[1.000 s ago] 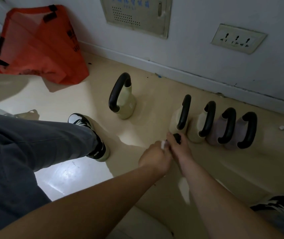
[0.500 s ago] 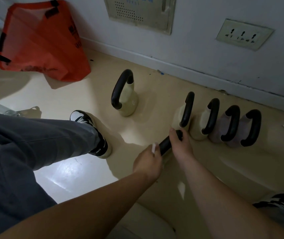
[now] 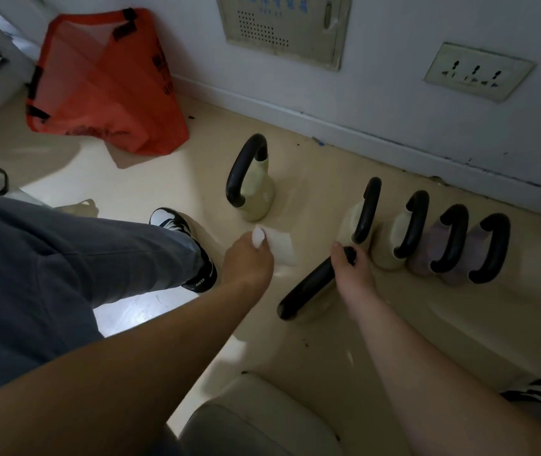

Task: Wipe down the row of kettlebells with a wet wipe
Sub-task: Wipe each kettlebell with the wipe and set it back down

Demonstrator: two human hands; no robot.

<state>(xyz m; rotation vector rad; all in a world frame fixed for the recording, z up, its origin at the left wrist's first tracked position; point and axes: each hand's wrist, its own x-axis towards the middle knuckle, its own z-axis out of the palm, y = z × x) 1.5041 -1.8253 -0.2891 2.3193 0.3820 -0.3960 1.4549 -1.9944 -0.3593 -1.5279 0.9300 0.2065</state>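
Several kettlebells with black handles stand on the cream floor near the wall: a lone cream one [image 3: 256, 195] at the left, then a row of two cream ones [image 3: 356, 222] and two mauve ones [image 3: 479, 248]. A nearer cream kettlebell [image 3: 308, 291] lies tilted toward me, its black handle gripped at the top by my right hand [image 3: 349, 268]. My left hand [image 3: 246, 261] holds a white wet wipe [image 3: 277, 246] just left of it, not touching any kettlebell.
An orange mesh bag [image 3: 104, 83] leans against the wall at the back left. My grey-trousered leg and black-and-white shoe [image 3: 183, 251] are at the left. A wall socket [image 3: 478, 72] and a metal panel [image 3: 282, 28] are above. A pale cushioned edge [image 3: 262, 419] lies below.
My right hand has pulled the near kettlebell out of the row toward me and tipped it. My left hand has drawn away to the left with the wipe, which now hangs unfolded.
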